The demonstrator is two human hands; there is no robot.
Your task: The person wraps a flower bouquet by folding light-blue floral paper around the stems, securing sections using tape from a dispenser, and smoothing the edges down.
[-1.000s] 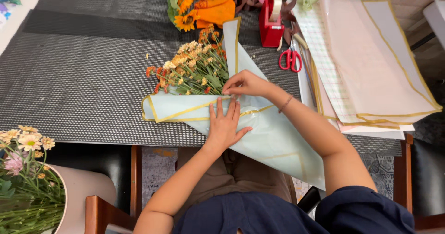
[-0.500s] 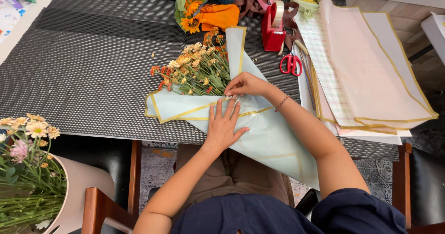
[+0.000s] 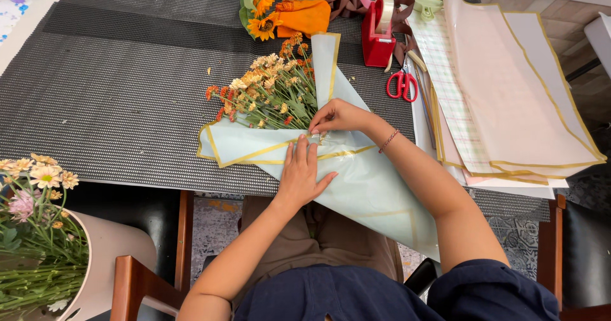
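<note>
Head view: left hand [image 3: 304,176] spread flat on pale blue gold-edged wrapping paper [image 3: 356,181]; right hand [image 3: 337,116] pinching its fold; small orange-and-yellow flower bunch [image 3: 270,95] half wrapped.

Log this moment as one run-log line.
left hand: flat on pale blue wrapping paper | right hand: pinching paper fold beside flower bunch | scissors, tape dispenser: untouched

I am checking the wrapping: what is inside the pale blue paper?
Small orange and cream flowers stick out of the pale blue paper. Their stems are covered by the fold, pressed by the left hand.
</note>
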